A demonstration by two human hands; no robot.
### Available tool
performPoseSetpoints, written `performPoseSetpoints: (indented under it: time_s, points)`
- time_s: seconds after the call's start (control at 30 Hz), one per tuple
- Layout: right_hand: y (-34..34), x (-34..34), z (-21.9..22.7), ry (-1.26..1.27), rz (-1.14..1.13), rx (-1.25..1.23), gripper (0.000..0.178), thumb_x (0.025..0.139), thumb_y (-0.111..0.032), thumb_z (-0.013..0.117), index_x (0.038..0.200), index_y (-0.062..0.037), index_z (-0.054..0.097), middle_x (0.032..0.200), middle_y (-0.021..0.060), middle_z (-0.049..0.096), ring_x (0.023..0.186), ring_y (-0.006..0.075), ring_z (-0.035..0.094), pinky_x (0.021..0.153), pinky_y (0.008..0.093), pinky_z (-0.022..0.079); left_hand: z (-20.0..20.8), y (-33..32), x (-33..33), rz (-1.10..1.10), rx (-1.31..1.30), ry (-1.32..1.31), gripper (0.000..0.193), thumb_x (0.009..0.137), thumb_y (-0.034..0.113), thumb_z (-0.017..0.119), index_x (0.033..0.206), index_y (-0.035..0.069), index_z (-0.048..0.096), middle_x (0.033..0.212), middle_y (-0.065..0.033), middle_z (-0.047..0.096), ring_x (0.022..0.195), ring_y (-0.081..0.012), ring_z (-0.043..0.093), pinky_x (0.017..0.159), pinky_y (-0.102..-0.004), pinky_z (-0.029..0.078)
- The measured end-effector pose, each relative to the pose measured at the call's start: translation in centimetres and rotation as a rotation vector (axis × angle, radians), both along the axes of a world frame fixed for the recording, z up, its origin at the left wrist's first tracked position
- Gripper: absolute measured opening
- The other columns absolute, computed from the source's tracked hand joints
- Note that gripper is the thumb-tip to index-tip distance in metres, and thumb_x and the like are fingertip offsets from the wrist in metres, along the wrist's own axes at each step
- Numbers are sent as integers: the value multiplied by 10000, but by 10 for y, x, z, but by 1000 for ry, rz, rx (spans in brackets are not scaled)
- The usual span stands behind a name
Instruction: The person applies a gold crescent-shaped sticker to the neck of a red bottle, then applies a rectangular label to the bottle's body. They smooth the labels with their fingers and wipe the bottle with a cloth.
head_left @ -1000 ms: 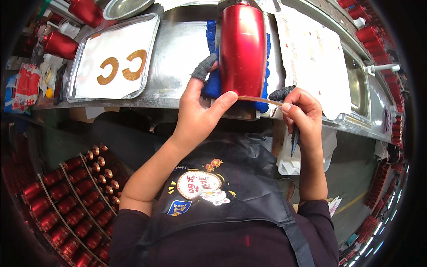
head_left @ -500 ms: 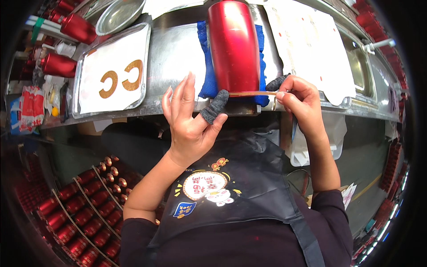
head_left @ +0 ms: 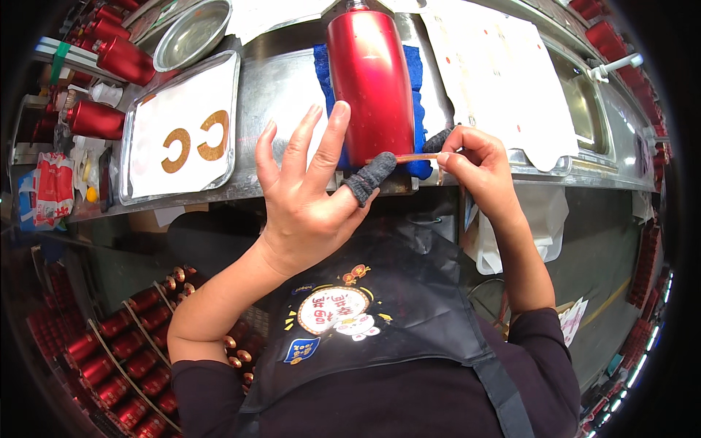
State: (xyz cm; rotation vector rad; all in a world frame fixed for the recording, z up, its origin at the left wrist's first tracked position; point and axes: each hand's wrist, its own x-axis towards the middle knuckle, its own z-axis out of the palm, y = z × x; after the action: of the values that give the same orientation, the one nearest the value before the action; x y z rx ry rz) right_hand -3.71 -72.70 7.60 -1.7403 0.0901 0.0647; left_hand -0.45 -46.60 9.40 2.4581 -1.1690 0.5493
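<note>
A glossy red bottle lies on a blue cloth with its base toward me. A thin gold strip runs across its base edge. My left hand has its fingers spread, and its index finger, in a grey knit finger cover, presses on the strip at the bottle's base. Its thumb is partly hidden below that finger. The strip's right end is pinched between the thumb and fingers of my right hand, on which another grey finger cover shows.
Left of the bottle, a metal tray bears a white sheet with two curved gold pieces. A metal bowl stands behind it. White sheets lie at right. Rows of red bottles stand lower left; a translucent bin is below the table edge.
My left index finger has slid right along the strip, toward my right hand. The right hand still pinches the strip's end. The whole view has shifted slightly.
</note>
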Motion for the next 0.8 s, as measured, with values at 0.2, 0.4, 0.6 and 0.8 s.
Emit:
performPoseSetpoints:
  time_s: [0.2,0.4,0.6,0.8]
  points:
    - [3,2,-4,-15,25,-16,108,865,-30,672,791,-18,594,722,-44,552,603,1,458,521,182,323,4,-20,6,-69,58,-21,311,671,200,806,980,190,781,1482,-241,493,1303,-484,504,1091,-713,243]
    - [5,1,2,19,69,-59,109,881,-64,698,819,-19,620,734,-51,566,630,-6,485,543,175,337,-20,-38,23,-27,-228,3,540,690,169,838,1208,94,708,1400,-163,597,1356,-392,506,1094,-646,337]
    - [7,-5,26,99,96,31,92,871,-59,704,824,-30,630,734,-60,565,636,-14,474,549,173,318,-44,-3,2,7,-381,203,575,744,208,850,1255,19,665,1468,-212,522,1371,-406,484,1132,-642,255]
    - [2,-5,30,22,81,-12,96,872,-60,702,825,-24,626,747,-53,569,662,-3,496,576,174,341,-59,13,-10,19,-277,200,397,766,202,837,1115,42,738,1471,-233,513,1338,-418,513,1129,-659,226]
